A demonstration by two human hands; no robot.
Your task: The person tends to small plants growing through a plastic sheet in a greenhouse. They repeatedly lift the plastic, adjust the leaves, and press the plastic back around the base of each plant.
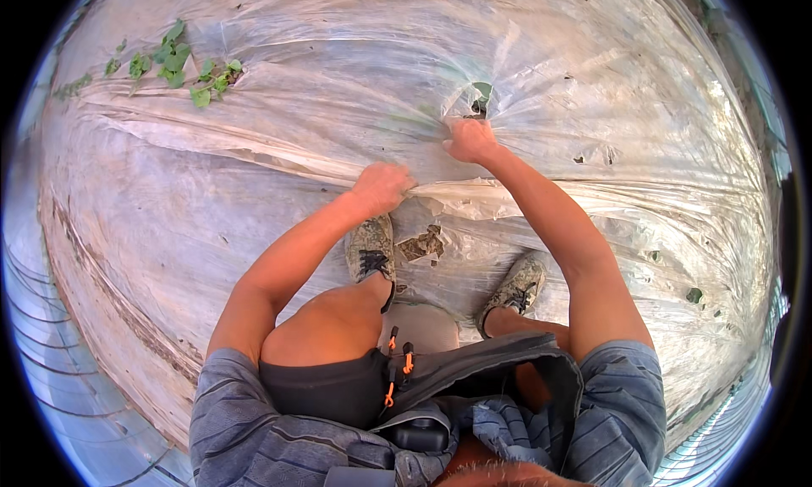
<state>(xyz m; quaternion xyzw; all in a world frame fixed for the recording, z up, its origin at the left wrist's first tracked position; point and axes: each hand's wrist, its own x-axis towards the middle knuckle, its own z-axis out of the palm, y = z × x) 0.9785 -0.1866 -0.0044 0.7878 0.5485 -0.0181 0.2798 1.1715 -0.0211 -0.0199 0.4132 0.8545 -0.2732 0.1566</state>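
Observation:
Translucent plastic film covers the ground before me, wrinkled and torn in places. My right hand has its fingers closed on the film at the lower edge of a torn hole, where a green leaf shows. Lower and to the left, my left hand grips a gathered fold of the film, just beyond the toe of my left shoe. The fingertips of both hands are partly hidden.
Leafy green seedlings stand out of the film at the upper left. A larger tear lies between my left shoe and my right shoe. Smaller holes dot the film at the right. Curved greenhouse walls border the ground.

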